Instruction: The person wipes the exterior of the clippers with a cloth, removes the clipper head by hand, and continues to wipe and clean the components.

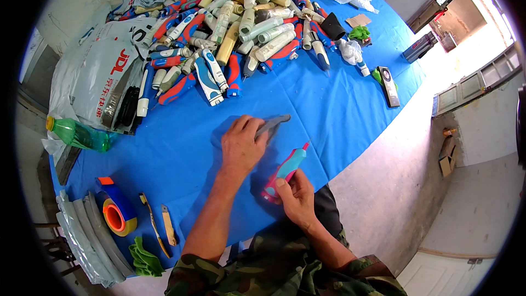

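Near the middle of the blue tablecloth (356,131), my left hand (241,145) has its fingers curled on a grey, flat item (274,123), perhaps a cloth, partly hidden by the fingers. Just below and to the right, my right hand (296,200) grips a pink and light-blue handheld body (290,164) with a pink tip pointing up. Beyond both hands lies a pile of several similar red, blue and white bodies (233,74) mixed with pale cylinders (274,46).
At left are plastic mailer bags (87,77), a green bottle (82,137), tape rolls (118,216), a toothbrush (153,225), a wooden-handled tool (168,225), a green cloth (145,257) and grey packets (82,241). At right stand a dark flask (417,48) and a slim black-and-silver object (388,87).
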### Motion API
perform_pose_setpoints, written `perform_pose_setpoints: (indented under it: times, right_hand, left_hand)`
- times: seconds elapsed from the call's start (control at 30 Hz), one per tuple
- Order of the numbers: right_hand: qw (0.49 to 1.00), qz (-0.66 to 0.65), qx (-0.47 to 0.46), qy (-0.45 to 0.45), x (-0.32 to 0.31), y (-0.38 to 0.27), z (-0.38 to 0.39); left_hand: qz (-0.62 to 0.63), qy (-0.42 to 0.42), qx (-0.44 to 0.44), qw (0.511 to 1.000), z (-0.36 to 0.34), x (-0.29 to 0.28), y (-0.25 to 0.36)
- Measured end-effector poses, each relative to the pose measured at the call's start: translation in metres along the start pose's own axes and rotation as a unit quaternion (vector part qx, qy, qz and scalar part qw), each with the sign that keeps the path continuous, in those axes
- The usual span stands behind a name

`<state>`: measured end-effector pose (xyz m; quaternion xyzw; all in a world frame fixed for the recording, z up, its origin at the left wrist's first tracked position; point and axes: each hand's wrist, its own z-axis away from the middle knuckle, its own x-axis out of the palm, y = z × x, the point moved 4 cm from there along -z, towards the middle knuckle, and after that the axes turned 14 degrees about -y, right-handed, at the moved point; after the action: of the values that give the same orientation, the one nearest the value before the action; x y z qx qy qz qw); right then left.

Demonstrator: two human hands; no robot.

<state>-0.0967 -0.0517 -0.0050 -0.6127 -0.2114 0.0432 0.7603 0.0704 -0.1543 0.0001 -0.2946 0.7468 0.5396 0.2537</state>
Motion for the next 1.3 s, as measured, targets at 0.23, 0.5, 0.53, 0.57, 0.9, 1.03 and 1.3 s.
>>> perform_pose_setpoints:
  times: [0.23, 0.5, 0.53, 0.57, 0.9, 1.03, 1.3]
  right_hand:
    - [1.0, 0.01, 0.002, -0.001, 0.001, -0.001, 0.0]
    - [1.0, 0.029, -0.004, 0.012, 0.0, -0.004, -0.002]
    - [1.0, 0.027, 0.001, 0.016, 0.001, -0.005, -0.001]
    - [0.999, 0.024, 0.006, 0.02, 0.001, -0.006, 0.0]
    - [0.996, -0.061, 0.046, 0.049, 0.001, -0.02, 0.009]
    - [0.992, -0.083, 0.08, 0.058, -0.002, -0.016, 0.013]
    - [0.988, -0.074, 0.097, 0.096, 0.002, -0.037, -0.003]
  left_hand:
    - [-0.005, -0.008, -0.005, 1.0, 0.0, -0.001, 0.0]
    - [-0.003, 0.007, -0.001, 1.0, 0.001, -0.001, 0.0]
    - [-0.002, 0.01, 0.0, 1.0, 0.002, -0.002, 0.0]
    - [-0.003, 0.007, -0.001, 1.0, 0.002, -0.001, -0.001]
    - [0.007, 0.016, 0.012, 1.0, 0.003, 0.001, -0.004]
    - [0.006, 0.008, 0.003, 1.0, 0.004, 0.003, -0.006]
    - [0.011, 0.01, 0.008, 1.0, 0.004, 0.0, -0.003]
